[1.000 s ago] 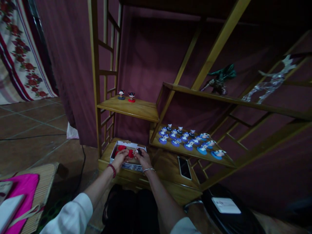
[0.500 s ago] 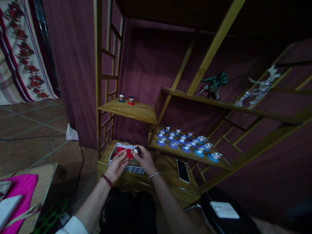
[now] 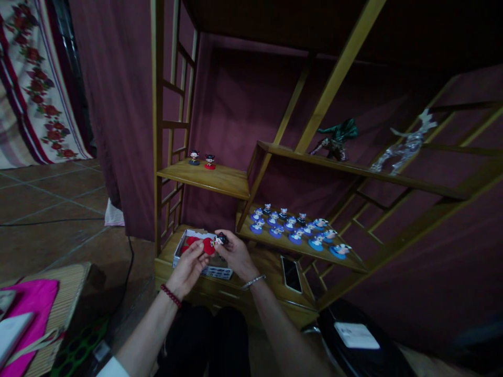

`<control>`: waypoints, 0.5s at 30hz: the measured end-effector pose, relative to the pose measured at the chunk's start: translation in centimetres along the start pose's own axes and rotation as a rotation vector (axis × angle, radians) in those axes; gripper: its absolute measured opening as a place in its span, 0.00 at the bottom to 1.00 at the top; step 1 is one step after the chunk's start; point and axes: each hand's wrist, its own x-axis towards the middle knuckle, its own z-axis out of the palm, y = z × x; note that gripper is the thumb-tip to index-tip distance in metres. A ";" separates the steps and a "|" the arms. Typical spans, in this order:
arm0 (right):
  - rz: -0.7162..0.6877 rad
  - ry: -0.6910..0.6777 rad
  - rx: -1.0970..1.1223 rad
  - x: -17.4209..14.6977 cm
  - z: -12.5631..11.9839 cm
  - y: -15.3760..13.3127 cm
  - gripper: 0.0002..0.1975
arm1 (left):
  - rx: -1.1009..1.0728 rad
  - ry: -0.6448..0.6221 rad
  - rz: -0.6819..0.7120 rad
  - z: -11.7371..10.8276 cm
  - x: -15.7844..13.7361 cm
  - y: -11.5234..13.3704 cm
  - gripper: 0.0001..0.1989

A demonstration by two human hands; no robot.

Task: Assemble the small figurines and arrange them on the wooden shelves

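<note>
My left hand (image 3: 190,266) pinches the red round base (image 3: 208,246) of a small figurine. The figurine's black-haired head (image 3: 220,239) is between the fingers of my right hand (image 3: 237,255). Both hands hold it over an open white box (image 3: 179,250), where red pieces (image 3: 191,242) lie at the left; my hands hide part of the inside. Two similar figurines stand on the upper left shelf, one on a dark base (image 3: 194,158) and one on a red base (image 3: 209,162).
Several purple, blue and black figurines (image 3: 290,223) stand in rows on the middle shelf (image 3: 247,230). A phone-like tablet (image 3: 291,274) lies on the lower board. Above are a green-caped figure (image 3: 338,139) and a clear statue (image 3: 408,142). A black seat (image 3: 341,330) stands right.
The figurine stays in both hands, its head and base held close together with little change. The view has shifted slightly, so the shelves sit a bit further left.
</note>
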 end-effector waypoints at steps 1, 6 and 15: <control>0.001 -0.005 0.006 0.0 0.0 -0.2 0.17 | 0.002 -0.004 0.002 0.1 -0.1 0.1 0.09; 0.006 -0.045 0.008 -0.2 -0.3 -1.4 0.17 | -0.006 -0.026 0.009 0.4 -0.6 0.4 0.10; -0.046 -0.093 -0.023 -0.2 -0.7 -2.6 0.16 | 0.009 -0.023 0.012 0.5 -1.1 0.5 0.10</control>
